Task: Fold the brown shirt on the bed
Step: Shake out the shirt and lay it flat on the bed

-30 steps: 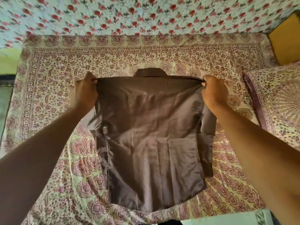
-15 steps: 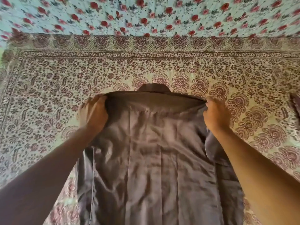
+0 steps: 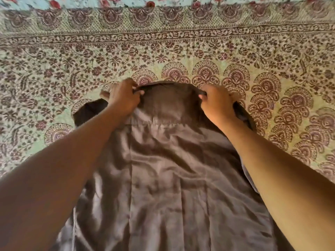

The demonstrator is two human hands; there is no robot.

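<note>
A: How do the hands stand?

B: The left hand [image 3: 124, 98] is closed, its fingers curled around the far edge of the brown shirt [image 3: 163, 169], just left of the middle. The right hand [image 3: 216, 104] is closed the same way on that edge, a little to the right. Between the two fists the edge of the cloth bows up and away in a shallow arc.

A: And the arms?

B: Both forearms reach in from the near corners of the view, bare, and cross over the sides of the shirt. The left one lies in shadow; the right one catches warmer light.

A: Where does the shirt lie?

B: It is spread on the bed with its smooth back side up, running from the hands down to the near edge of the view, where it is cut off. The cloth is creased, with long vertical fold lines down its length. A dark part of the shirt [image 3: 88, 111] sticks out to the left beyond the left wrist; whether that is a sleeve or a shoulder cannot be told.

A: What is under it?

B: A patterned bedspread [image 3: 54, 69], pale with maroon leaves and fan-shaped motifs, bordered at the far side. Beyond that border runs a light cloth with red flowers [image 3: 54, 3].
</note>
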